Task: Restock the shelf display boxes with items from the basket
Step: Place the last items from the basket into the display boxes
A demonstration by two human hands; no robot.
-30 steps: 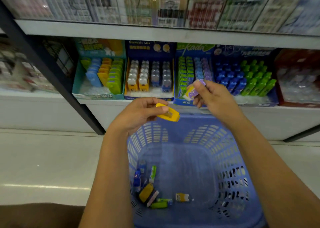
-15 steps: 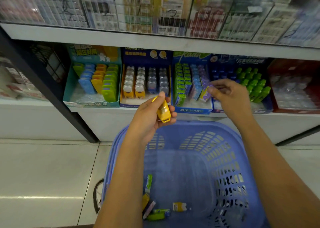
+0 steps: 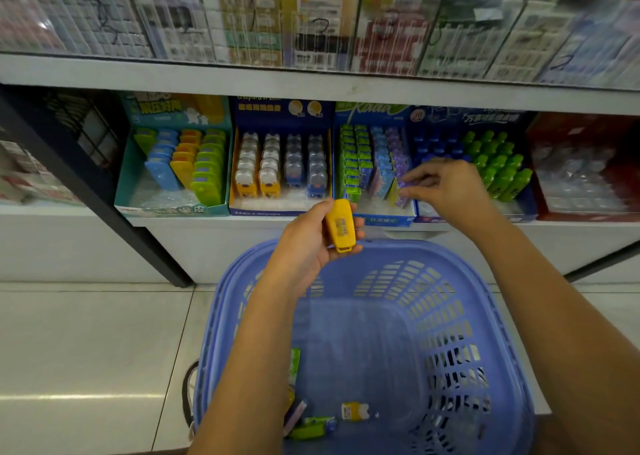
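Mid-restock at the lower shelf [image 3: 571,225], with two items on the go at once. Over on the right hand [image 3: 450,191]: reaching into the middle display box [image 3: 381,219], the one with green, blue and purple rows, fingers [image 3: 415,180] at a purple pack [image 3: 401,193] at the front end of the purple row, near the box's front right corner. Hard to call whether pinching it or just nudging it upright, too blurred at the tips. Down on the left hand [image 3: 308,246]: wrapped round a yellow item [image 3: 340,226], thumb on one side and fingers curled behind, held upright over the far rim of the blue basket [image 3: 415,246], just short of the shelf's front edge. So, by the look of it, seating the purple pack with the yellow one queued. Next up, probably: letting go of the purple pack cleanly without tipping its neighbours, then carrying the yellow item leftward to the teal display box [image 3: 166,209] at the left end of the row of boxes, matching it to the yellow row [image 3: 181,172] there and slotting it in on edge at the front. More to come after that, too: a handful of small items [image 3: 308,432] lying at the near left corner of the basket floor.
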